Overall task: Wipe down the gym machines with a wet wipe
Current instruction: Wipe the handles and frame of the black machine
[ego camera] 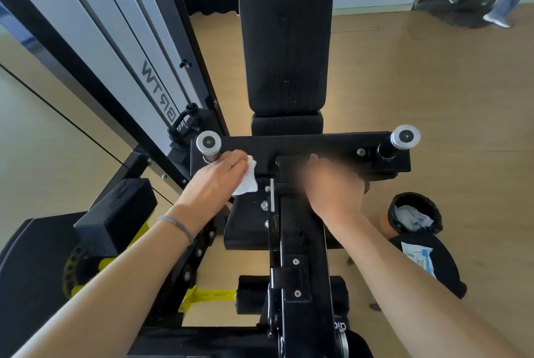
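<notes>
left hand [218,175] grips wipe [247,181] on crossbar [318,144] | right hand [332,184] blurred, grip unclear | risk: wipe bunches, misses peg [208,144]

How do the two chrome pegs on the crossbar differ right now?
The left peg has the left hand against it with a white wipe; the right peg is untouched. The right peg's black shaft shows; the left peg's base is hidden by the hand. Both have round chrome caps.
</notes>
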{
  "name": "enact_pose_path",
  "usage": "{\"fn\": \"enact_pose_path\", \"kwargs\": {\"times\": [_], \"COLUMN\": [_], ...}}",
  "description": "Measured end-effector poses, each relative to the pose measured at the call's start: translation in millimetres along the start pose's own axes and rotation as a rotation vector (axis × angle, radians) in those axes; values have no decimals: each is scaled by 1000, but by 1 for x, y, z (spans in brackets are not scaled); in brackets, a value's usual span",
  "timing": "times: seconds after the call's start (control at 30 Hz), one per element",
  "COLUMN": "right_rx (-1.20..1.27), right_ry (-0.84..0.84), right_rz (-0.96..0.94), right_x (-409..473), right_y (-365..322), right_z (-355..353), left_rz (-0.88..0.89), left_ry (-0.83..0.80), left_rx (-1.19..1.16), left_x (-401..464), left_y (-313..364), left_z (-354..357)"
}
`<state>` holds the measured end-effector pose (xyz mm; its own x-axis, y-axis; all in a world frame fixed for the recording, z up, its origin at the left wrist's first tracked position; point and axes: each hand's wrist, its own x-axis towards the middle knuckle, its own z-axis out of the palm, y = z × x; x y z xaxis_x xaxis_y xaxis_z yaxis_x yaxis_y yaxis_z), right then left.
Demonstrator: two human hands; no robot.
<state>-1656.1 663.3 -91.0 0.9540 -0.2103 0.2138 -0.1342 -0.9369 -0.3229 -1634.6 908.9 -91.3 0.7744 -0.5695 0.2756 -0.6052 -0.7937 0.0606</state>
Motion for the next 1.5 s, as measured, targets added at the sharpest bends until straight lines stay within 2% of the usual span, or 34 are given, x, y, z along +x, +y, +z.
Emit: {"fn": "enact_pose_path", "kwargs": {"times": [0.1,0.27,0.37,0.63,0.73,1.0,1.1,1.17,1.23,1.37,1.43,1.5], "right_rx": [12,-11,-19,1,1,-3,-4,-2,-4,5,1,-2], "right_ry": [16,44,46,67,75,87,99,98,104,110,109,90], "right_rz": [27,24,35,100,115,106,94,97,107,103,102,113], "right_x": [0,-1,-2,-3,-4,-5,-5,-5,-5,-4,-4,-3], "right_y": [-1,-3,-3,-7,-9,-9,-10,-11,-11,-10,-9,-8], "right_z": [0,-1,0,2,1,1,1,1,1,4,4,4], "left_rz": [-11,70,82,19,-43,53,41,-55,-254,-762,-788,-693], "left_ry": [-4,128,154,91,122,246,254,225,250,522,581,574], "left_rx": [55,49,33,175,204,136,138,97,-21,-549,-720,-797], "left_x": [-24,11,21,-56,-64,-24,-30,-47,-64,-53,-40,-31], "left_y": [-4,33,43,-41,-52,0,-6,-23,-34,-18,-3,13], "left_z": [0,8,16,-5,-5,14,11,2,-7,-39,-55,-65]}}
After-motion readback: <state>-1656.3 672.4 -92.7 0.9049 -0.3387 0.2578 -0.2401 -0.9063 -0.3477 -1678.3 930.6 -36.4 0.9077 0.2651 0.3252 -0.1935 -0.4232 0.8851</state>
